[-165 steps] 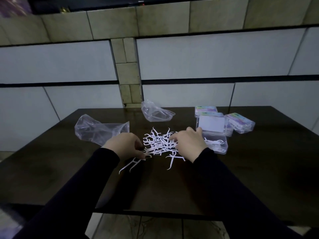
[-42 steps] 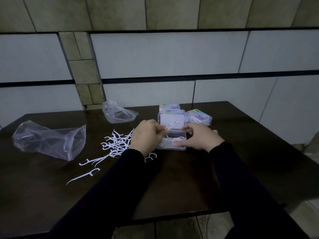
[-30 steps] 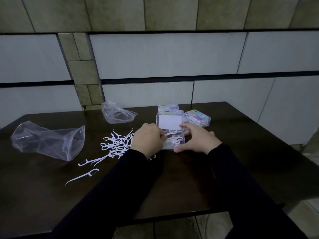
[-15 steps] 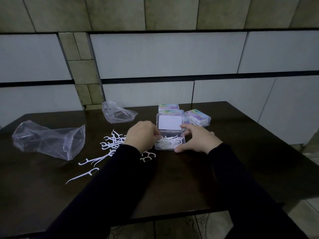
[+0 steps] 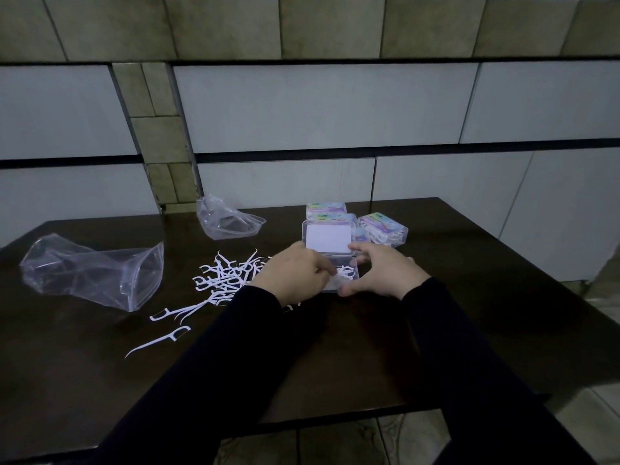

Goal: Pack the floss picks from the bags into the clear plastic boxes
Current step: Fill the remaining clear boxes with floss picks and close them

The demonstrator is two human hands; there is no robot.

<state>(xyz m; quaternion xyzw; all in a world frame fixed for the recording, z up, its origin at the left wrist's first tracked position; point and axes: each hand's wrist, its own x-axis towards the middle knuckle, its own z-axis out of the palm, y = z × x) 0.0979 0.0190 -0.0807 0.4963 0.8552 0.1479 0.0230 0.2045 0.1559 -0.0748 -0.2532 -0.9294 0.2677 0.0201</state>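
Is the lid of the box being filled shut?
No, the open box has its lid raised behind the hands, picks visible inside.

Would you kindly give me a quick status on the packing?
Left hand placing picks in open clear box; right hand steadies it. Loose floss picks remain on table. Nothing in the way.
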